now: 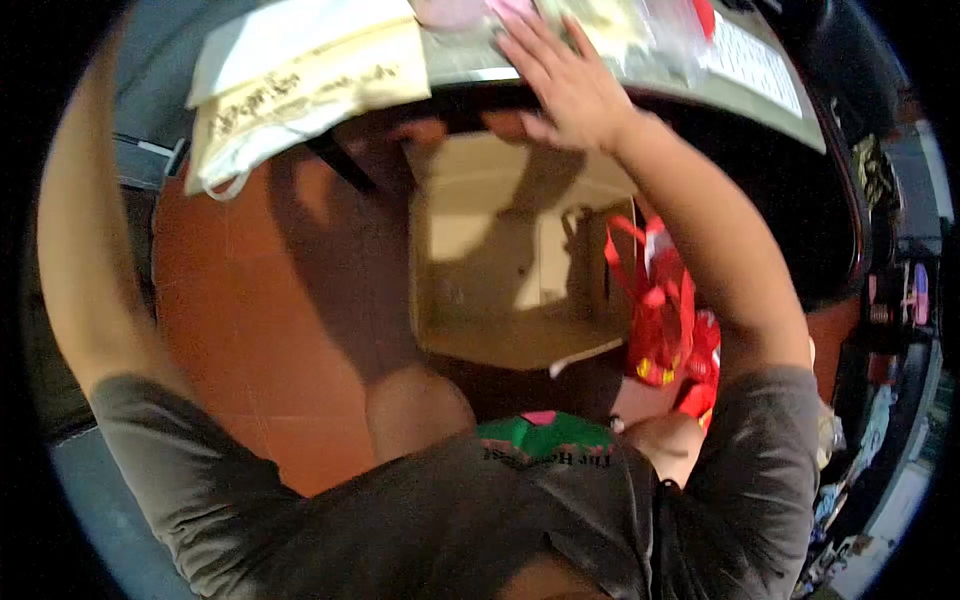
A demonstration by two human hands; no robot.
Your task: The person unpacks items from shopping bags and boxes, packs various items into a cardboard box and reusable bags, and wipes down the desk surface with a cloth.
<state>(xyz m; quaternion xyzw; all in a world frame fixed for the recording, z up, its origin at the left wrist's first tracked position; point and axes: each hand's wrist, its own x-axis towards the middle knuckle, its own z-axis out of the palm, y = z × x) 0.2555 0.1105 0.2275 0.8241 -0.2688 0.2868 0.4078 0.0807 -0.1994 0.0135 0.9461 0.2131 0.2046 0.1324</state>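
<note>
My right hand rests near the front edge of the table, its fingers stretched out and spread. Its fingertips reach a pink item at the top of the view, whose kind I cannot make out. Just right of the hand lie pale items and clear plastic. My left forearm stretches up along the left side, and the hand is beyond the view. A cream cloth bag with dark writing and a white handle hangs partly over the table's edge at the left.
An open cardboard box stands on the red tiled floor below the table. Beside it is a red bag with ribbon-like handles. A white keyboard-like panel lies at the table's right end. Shelves with small goods line the far right.
</note>
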